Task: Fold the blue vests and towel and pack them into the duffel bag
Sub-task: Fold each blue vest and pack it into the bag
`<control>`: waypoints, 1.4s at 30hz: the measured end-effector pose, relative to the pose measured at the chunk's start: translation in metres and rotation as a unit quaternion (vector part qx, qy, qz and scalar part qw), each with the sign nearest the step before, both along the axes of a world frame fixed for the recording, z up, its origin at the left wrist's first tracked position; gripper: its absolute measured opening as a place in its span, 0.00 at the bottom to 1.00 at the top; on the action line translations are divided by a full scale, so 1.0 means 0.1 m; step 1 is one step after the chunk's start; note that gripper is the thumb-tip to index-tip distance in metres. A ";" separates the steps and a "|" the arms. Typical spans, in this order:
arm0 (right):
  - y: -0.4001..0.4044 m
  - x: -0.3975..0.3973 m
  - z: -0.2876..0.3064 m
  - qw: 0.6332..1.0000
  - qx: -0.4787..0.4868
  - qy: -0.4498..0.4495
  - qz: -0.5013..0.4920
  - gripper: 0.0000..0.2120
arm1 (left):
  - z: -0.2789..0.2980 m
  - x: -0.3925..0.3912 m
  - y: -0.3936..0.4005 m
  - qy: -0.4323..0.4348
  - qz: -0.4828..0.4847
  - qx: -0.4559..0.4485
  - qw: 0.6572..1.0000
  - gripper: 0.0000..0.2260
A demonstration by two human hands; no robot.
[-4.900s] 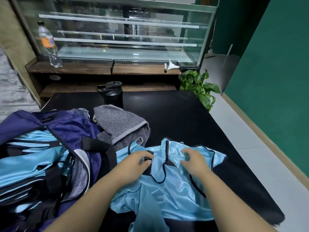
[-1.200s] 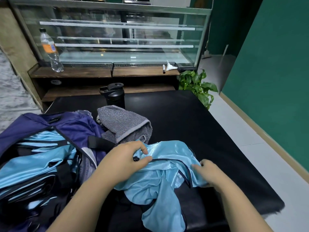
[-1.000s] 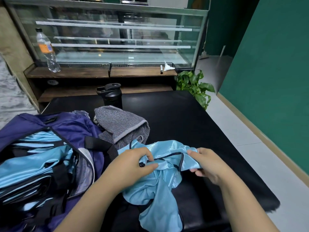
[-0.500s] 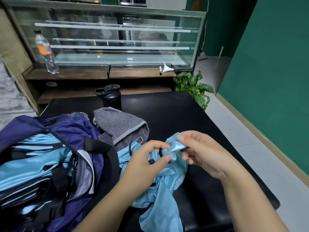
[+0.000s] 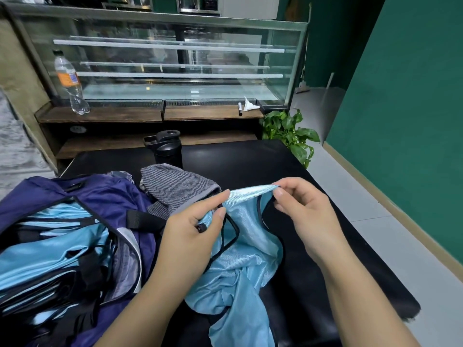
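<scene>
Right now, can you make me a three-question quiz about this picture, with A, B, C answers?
1. Where is the grey towel?
A. on the black table, beside the duffel bag
B. on the floor
C. on the wooden shelf

2. What colour is the vest being held?
A. red
B. light blue
C. yellow

3. What are the hands doing?
A. resting flat on the table
B. zipping the bag
C. both pinching the vest's top edge

Answers:
1 A: the towel lies on the table next to the bag.
2 B: the shiny cloth is light blue with black trim.
3 C: the left hand and right hand each pinch the vest in their fingers.
</scene>
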State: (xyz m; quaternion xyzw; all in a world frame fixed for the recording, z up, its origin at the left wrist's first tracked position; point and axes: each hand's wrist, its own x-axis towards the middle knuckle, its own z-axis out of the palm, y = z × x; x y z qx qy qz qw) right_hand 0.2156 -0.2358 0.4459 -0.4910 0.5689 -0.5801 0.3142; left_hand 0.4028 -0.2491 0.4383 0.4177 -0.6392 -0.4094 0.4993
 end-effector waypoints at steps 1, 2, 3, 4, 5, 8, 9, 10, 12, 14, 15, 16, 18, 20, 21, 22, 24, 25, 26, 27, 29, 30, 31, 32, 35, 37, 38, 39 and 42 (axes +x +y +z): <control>0.01 0.00 0.00 1.000 -0.004 0.002 0.002 0.10 | 0.01 0.00 0.01 -0.006 0.001 -0.007 1.000 0.16; 0.01 0.01 -0.01 1.000 -0.009 0.012 -0.002 0.10 | 0.01 0.00 0.01 -0.010 0.001 -0.014 1.000 0.17; 0.01 0.01 -0.01 0.999 -0.016 0.029 -0.013 0.10 | 0.00 0.00 0.00 -0.018 -0.002 -0.023 1.000 0.18; 0.02 0.00 -0.02 0.998 -0.022 0.046 -0.027 0.10 | -0.02 0.00 -0.01 -0.032 -0.002 -0.036 0.999 0.20; 0.02 0.00 -0.01 0.997 -0.028 0.056 -0.037 0.10 | -0.04 0.01 -0.02 -0.052 0.003 -0.055 0.997 0.22; 0.04 0.02 0.02 0.997 -0.040 0.058 -0.033 0.10 | -0.08 0.02 -0.04 -0.099 0.027 -0.113 0.988 0.24; 0.04 0.03 0.03 0.997 -0.041 0.056 -0.027 0.10 | -0.09 0.02 -0.04 -0.098 0.039 -0.128 0.986 0.23; 0.04 0.04 0.04 0.998 -0.043 0.051 -0.021 0.10 | -0.09 0.02 -0.05 -0.092 0.052 -0.140 0.984 0.22; 0.03 0.08 0.06 0.999 -0.050 0.020 -0.006 0.10 | -0.05 0.01 -0.03 -0.073 0.070 -0.135 0.986 0.20; 0.01 0.11 0.08 0.996 -0.052 -0.064 0.018 0.12 | 0.02 -0.03 0.00 -0.042 0.062 -0.103 0.992 0.20; 0.00 0.13 0.11 0.991 -0.052 -0.115 0.036 0.11 | 0.04 -0.03 0.02 -0.022 0.056 -0.083 0.995 0.21; 0.01 0.14 0.14 0.984 -0.053 -0.161 0.058 0.10 | 0.04 -0.03 0.02 -0.006 0.053 -0.066 0.996 0.21; 0.04 0.16 0.19 0.969 -0.059 -0.209 0.113 0.05 | 0.05 -0.01 0.02 0.010 0.040 -0.040 0.998 0.18; 0.08 0.16 0.23 0.966 -0.060 -0.201 0.155 0.13 | 0.09 -0.01 0.04 0.015 0.012 -0.032 0.999 0.17; 0.09 0.16 0.24 0.967 -0.062 -0.178 0.169 0.18 | 0.11 -0.01 0.05 0.025 -0.002 -0.039 0.999 0.18; 0.11 0.15 0.24 0.970 -0.063 -0.158 0.172 0.21 | 0.13 -0.01 0.06 0.036 -0.012 -0.045 0.998 0.20; 0.15 0.14 0.25 0.974 -0.061 -0.133 0.175 0.28 | 0.14 0.00 0.08 0.051 -0.033 -0.047 0.997 0.23; 0.17 0.14 0.25 0.974 -0.057 -0.131 0.176 0.31 | 0.14 0.01 0.08 0.049 -0.038 -0.049 0.997 0.24; 0.20 0.12 0.25 0.973 -0.056 -0.133 0.179 0.33 | 0.14 0.03 0.08 0.044 -0.040 -0.053 0.997 0.25; 0.22 0.12 0.25 0.973 -0.056 -0.134 0.178 0.34 | 0.14 0.04 0.08 0.038 -0.040 -0.058 0.997 0.26; 0.25 0.10 0.24 0.975 -0.057 -0.124 0.174 0.34 | 0.15 0.07 0.09 0.028 -0.042 -0.067 0.996 0.28; 0.26 0.10 0.24 0.978 -0.056 -0.112 0.167 0.35 | 0.15 0.07 0.10 0.027 -0.045 -0.071 0.996 0.30; 0.27 0.09 0.23 0.980 -0.056 -0.102 0.159 0.36 | 0.15 0.08 0.11 0.023 -0.050 -0.074 0.996 0.31; 0.28 0.08 0.22 0.982 -0.057 -0.096 0.154 0.37 | 0.15 0.08 0.12 0.014 -0.056 -0.076 0.995 0.31; 0.34 0.06 0.23 0.983 -0.048 -0.094 0.153 0.38 | 0.16 0.10 0.15 -0.022 -0.071 -0.087 0.993 0.33; 0.35 0.06 0.21 0.984 -0.041 -0.088 0.150 0.36 | 0.16 0.12 0.17 -0.009 -0.092 -0.084 0.992 0.35; 0.35 0.05 0.18 0.985 -0.040 -0.087 0.143 0.34 | 0.15 0.12 0.17 0.017 -0.101 -0.075 0.992 0.35; 0.34 0.04 0.15 0.986 -0.039 -0.090 0.134 0.30 | 0.14 0.12 0.17 0.057 -0.109 -0.052 0.991 0.33; 0.32 0.02 0.09 0.988 -0.030 -0.110 0.101 0.23 | 0.16 0.06 0.15 0.177 -0.102 0.067 0.977 0.23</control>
